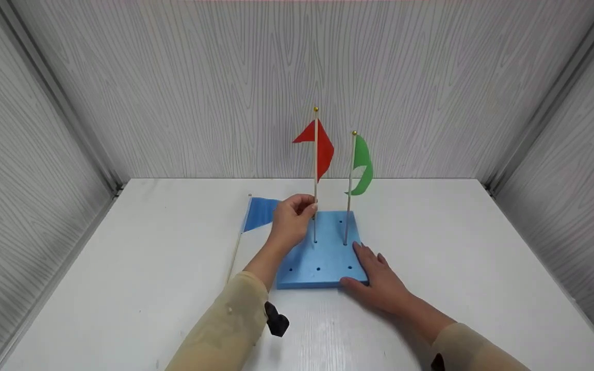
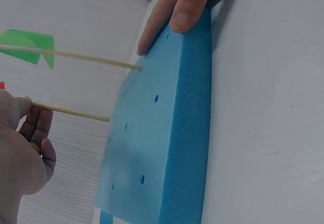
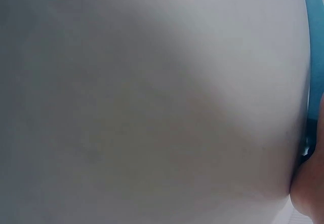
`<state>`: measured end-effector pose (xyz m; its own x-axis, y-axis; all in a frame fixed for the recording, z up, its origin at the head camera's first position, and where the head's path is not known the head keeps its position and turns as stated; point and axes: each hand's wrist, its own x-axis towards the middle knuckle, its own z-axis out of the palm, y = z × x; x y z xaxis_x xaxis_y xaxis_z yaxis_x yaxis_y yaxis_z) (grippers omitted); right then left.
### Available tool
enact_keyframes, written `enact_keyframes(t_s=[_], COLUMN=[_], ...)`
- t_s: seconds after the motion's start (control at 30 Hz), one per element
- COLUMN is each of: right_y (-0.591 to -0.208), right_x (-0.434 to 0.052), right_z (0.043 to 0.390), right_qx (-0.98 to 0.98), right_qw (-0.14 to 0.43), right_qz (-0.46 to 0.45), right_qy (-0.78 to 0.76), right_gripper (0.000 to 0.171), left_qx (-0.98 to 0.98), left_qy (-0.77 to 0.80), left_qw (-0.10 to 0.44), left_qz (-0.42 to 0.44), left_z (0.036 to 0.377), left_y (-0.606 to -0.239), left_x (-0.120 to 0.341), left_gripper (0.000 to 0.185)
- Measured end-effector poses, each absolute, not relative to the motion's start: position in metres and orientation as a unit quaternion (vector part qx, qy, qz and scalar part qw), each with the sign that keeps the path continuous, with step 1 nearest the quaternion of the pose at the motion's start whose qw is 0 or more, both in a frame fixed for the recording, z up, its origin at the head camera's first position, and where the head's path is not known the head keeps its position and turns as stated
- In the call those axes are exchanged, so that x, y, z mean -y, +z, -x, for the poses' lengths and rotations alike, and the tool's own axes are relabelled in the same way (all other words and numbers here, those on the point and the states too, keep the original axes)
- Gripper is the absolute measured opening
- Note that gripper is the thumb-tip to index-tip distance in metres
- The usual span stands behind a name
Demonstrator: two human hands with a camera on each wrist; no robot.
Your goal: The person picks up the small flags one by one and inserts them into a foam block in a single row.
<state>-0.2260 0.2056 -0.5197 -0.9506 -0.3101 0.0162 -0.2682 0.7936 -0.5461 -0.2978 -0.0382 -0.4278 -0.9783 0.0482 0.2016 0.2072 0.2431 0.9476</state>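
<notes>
My left hand [image 1: 291,220] pinches the thin wooden stick of a red flag [image 1: 325,150] between thumb and fingers. The stick stands upright, its lower end at a middle hole of the light blue foam board [image 1: 328,257]. A green flag [image 1: 363,149] stands in another hole to the right, leaning slightly. My right hand [image 1: 387,286] rests against the board's right side, thumb at the front corner and fingers along the edge. In the left wrist view, the right thumb [image 2: 181,21] lies on the board's top edge. The right wrist view catches only part of that hand [image 3: 310,183].
A blue flag [image 1: 261,212] on a stick lies on the white table [image 1: 173,268], left of the board and partly behind my left hand and arm. Several bare holes show in the board. Grey wood-grain panels [image 1: 199,93] enclose the table's back and sides.
</notes>
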Motion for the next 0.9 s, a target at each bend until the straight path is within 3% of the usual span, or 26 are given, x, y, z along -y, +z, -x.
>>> enact_keyframes(t_s=[0.9], right_y=[-0.521], right_x=[-0.206], right_z=[0.227], right_qx=[-0.948], right_qw=[0.040], right_qz=[0.146], right_qy=[-0.281], right_gripper=[0.104], left_qx=[0.791], left_qy=[-0.606], left_qw=[0.053], left_qz=[0.064], left_z=[0.308], left_y=[-0.443], left_x=[0.030], left_gripper=[0.015])
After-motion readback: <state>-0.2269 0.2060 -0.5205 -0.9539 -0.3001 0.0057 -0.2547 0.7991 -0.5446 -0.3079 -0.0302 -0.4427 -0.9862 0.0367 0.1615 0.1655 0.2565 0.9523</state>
